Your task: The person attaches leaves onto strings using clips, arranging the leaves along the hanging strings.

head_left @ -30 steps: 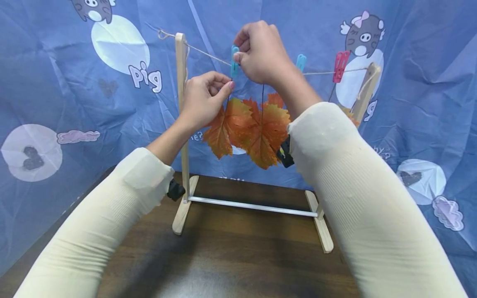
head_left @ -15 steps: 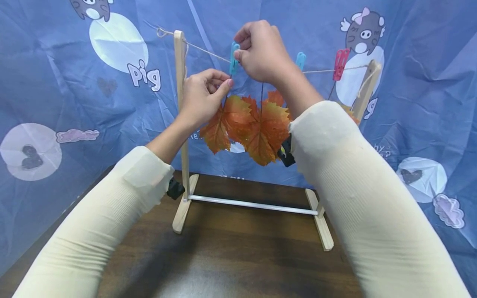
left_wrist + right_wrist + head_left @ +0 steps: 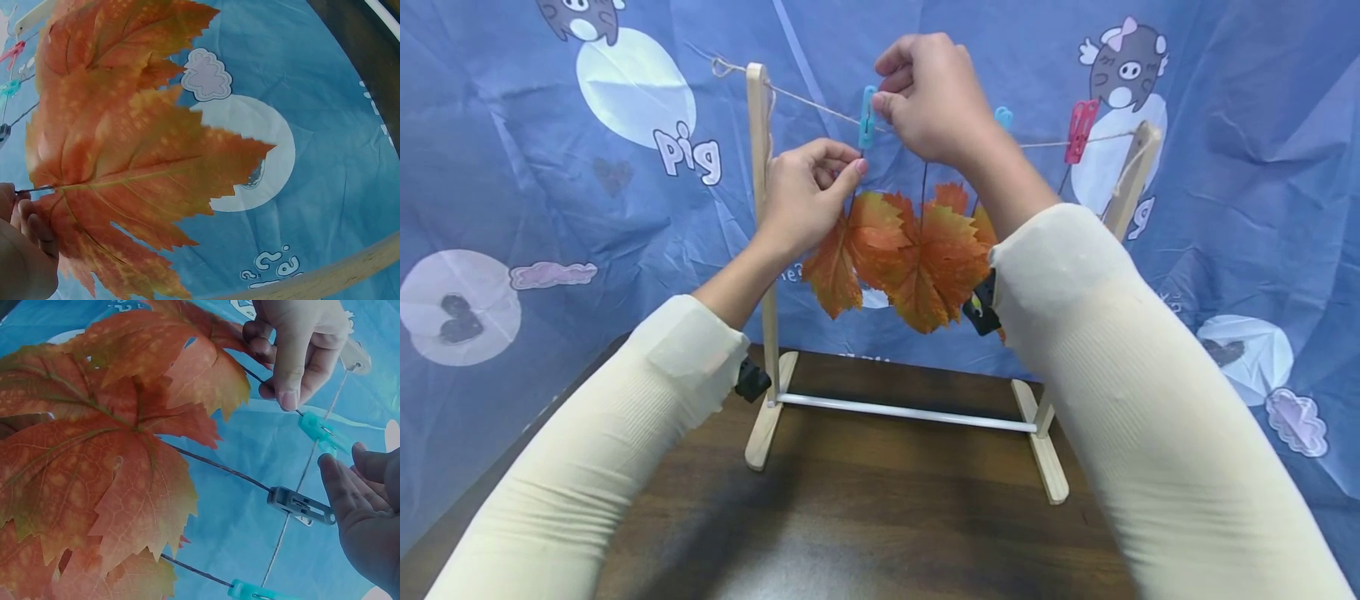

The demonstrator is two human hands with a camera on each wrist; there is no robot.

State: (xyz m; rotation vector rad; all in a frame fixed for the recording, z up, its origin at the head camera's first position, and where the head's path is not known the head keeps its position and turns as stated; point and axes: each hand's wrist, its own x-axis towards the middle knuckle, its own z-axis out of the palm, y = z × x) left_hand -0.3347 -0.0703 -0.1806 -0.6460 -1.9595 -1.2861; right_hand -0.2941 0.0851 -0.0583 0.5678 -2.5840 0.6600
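My left hand (image 3: 808, 196) pinches the thin dark stem of an orange artificial leaf (image 3: 125, 181) between thumb and fingers. The top of that stem meets a light-blue clothespin (image 3: 867, 117), which sits on the string (image 3: 310, 464). Beside this clothespin is my right hand (image 3: 936, 100), its thumb and fingers spread apart at the handle ends, as the right wrist view shows. A second leaf (image 3: 94, 437) hangs by its stem from a grey clothespin (image 3: 301, 505), which the right hand hides in the head view.
Another light-blue clothespin (image 3: 1003, 117) and a pink clothespin (image 3: 1081, 132) are on the string farther right. The string runs between two wooden posts (image 3: 758, 125), joined low down by a white rod (image 3: 910, 412) over the brown table (image 3: 865, 517). A blue patterned cloth (image 3: 647, 217) hangs behind.
My right hand's fingers have let go of the light-blue clothespin and moved slightly up and right. The left hand keeps its pinch on the stem, nearly in place.
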